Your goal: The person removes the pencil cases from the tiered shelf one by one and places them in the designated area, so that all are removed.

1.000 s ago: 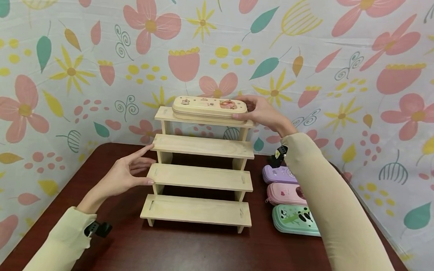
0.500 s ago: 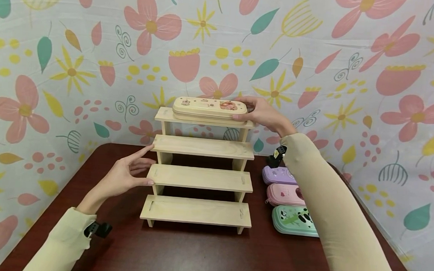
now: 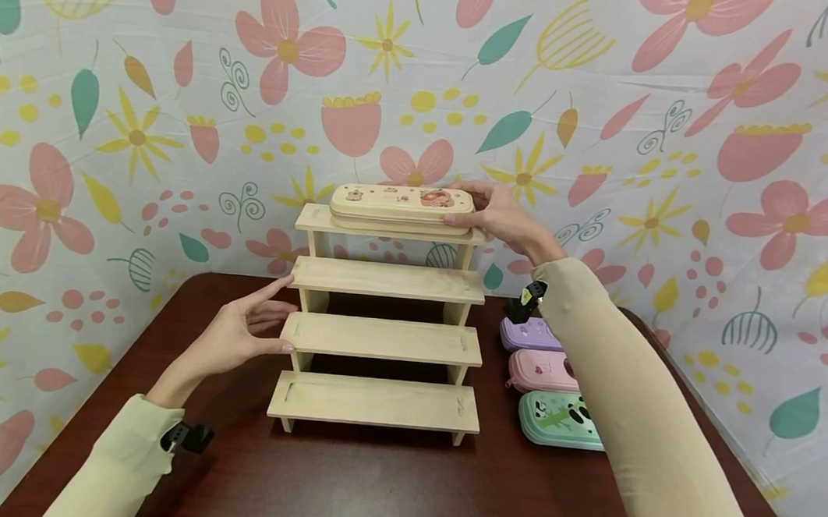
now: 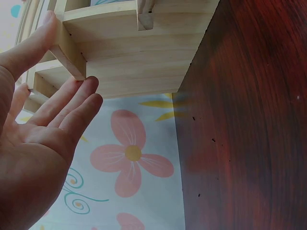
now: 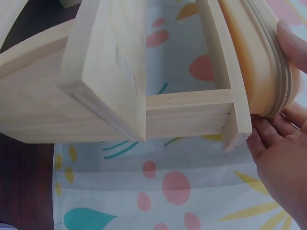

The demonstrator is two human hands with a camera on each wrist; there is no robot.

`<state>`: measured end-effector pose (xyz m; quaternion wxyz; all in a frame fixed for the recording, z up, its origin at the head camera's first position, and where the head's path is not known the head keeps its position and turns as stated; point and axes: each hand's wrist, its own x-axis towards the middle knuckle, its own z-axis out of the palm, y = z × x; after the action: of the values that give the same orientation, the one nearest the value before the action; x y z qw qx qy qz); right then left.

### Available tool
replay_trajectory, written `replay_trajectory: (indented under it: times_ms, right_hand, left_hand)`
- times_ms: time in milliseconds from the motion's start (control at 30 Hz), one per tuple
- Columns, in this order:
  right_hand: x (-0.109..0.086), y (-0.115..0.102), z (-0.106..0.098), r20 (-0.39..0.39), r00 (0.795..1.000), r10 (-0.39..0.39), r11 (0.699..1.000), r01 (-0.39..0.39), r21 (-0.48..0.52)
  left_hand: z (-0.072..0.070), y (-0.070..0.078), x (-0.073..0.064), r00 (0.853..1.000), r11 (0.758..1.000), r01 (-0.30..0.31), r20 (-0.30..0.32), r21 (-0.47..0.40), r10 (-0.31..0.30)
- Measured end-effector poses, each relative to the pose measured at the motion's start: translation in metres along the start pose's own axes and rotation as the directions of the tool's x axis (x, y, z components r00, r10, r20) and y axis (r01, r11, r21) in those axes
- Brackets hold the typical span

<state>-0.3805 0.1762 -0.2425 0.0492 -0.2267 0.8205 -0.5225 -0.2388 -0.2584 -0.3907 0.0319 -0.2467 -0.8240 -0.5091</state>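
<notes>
A cream pencil case [image 3: 395,208] with cartoon prints lies lengthwise on the top tier of a wooden step shelf [image 3: 385,337]. My right hand [image 3: 500,216] holds its right end, thumb on the front and the fingers behind. In the right wrist view the zipper of the pencil case [image 5: 268,57] runs between thumb and fingers. At the shelf's left side my left hand [image 3: 230,339] rests its fingertips and thumb against the ends of the middle tiers. The left wrist view shows these fingers [image 4: 79,110] fairly straight, near a board end.
Right of the shelf, purple [image 3: 531,334], pink [image 3: 541,371] and green panda [image 3: 560,420] pencil cases lie on the dark red-brown table [image 3: 374,491], partly covered by my right sleeve. A flowered cloth [image 3: 423,79] hangs behind the table.
The cream pencil case has shifted very slightly right on the top tier, with my right hand on it. My right forearm has swung a little inward. The left hand stays put.
</notes>
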Motion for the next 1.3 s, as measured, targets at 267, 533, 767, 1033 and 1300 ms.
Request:
replay_trajectory:
  times_ms: [267, 533, 767, 1033, 1300]
  right_hand:
    - [-0.004, -0.003, 0.001, -0.030, 0.999, -0.018, 1.000, 0.019, 0.020]
    - [-0.016, -0.008, 0.001, -0.009, 0.999, -0.045, 0.999, 0.045, 0.022]
    - [-0.030, -0.011, 0.005, -0.013, 0.995, -0.094, 0.995, 0.094, 0.041]
    - [-0.050, -0.009, 0.005, -0.031, 0.997, -0.070, 0.998, 0.070, -0.002]
    - [-0.071, -0.003, 0.003, -0.043, 0.992, -0.117, 0.993, 0.118, 0.023]
  left_hand:
    - [-0.001, 0.000, 0.001, 1.000, 1.000, 0.001, -0.001, 0.005, -0.001]
    - [-0.001, 0.000, 0.001, 1.000, 1.000, -0.006, -0.002, 0.006, 0.006]
    - [0.000, 0.002, 0.000, 1.000, 1.000, 0.006, 0.000, 0.004, -0.006]
    - [0.000, 0.000, 0.000, 1.000, 1.000, 0.009, -0.003, 0.022, -0.009]
    - [0.001, 0.000, 0.000, 1.000, 1.000, 0.014, -0.003, 0.026, -0.014]
